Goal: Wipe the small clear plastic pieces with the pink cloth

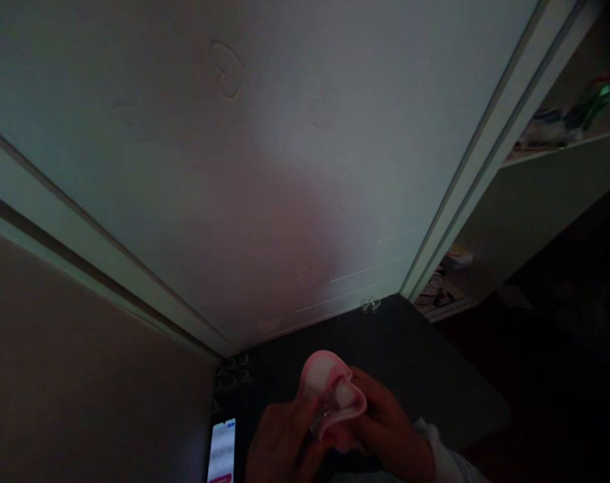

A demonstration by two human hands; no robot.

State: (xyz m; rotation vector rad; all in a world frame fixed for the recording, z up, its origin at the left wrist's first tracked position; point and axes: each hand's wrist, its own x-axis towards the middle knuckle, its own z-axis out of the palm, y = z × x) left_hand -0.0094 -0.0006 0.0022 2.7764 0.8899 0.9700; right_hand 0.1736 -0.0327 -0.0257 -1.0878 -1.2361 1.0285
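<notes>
Pink heart-shaped piece (321,379), likely light, thin-walled, bendy; best held by its sides. Right hand (391,426) clamped on its 4 o'clock; left hand (278,435) at 7, too dim to tell grip.

Very dim overall. My fingers (372,392) murky, edges soft. Smartphone (222,448) brightest, screen text washed out. White panel (385,121) catches faint grey light, broad blurry shadow mid-panel. Lower right near black; wide-angle lean at sides.

One pink heart-shaped item (319,376), one lit phone (221,448), one dark tabletop (430,369)
</notes>
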